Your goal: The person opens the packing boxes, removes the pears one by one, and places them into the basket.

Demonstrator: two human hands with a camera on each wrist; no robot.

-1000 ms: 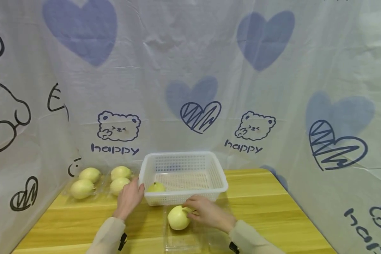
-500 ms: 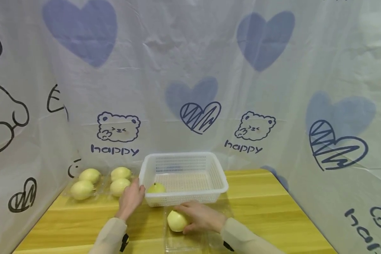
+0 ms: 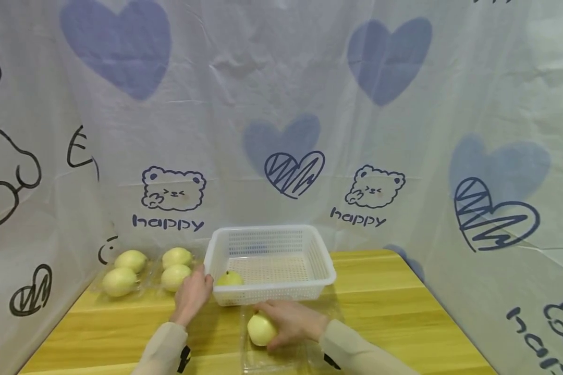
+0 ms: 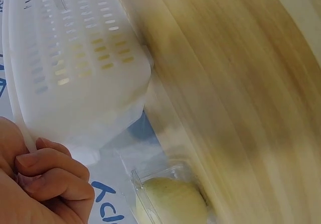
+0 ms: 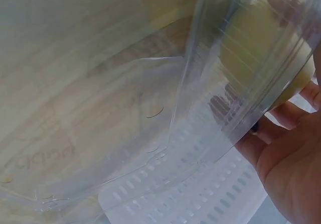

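Observation:
My left hand [image 3: 192,294] grips the left rim of a white plastic basket [image 3: 281,295], its fingers curled at the edge in the left wrist view. A yellow pear [image 3: 231,278] lies in the basket's front left corner. My right hand [image 3: 294,320] holds another pear [image 3: 259,331] from the right, fingers over its top and thumb at its near side. This pear is in a clear plastic box [image 3: 267,360] in front of the basket. In the right wrist view, the box's clear wall [image 5: 185,93] covers part of the pear [image 5: 251,48] and some fingers.
At the back left, two clear packs stand side by side, with pears [image 3: 119,282] in one and pears [image 3: 175,277] in the other. The wooden table [image 3: 380,312] runs back to a white printed curtain [image 3: 244,62], which hangs around the sides too.
My right hand has come down and closed round the pear in the clear box, its thumb now against the near side. The left hand has stayed at the basket rim.

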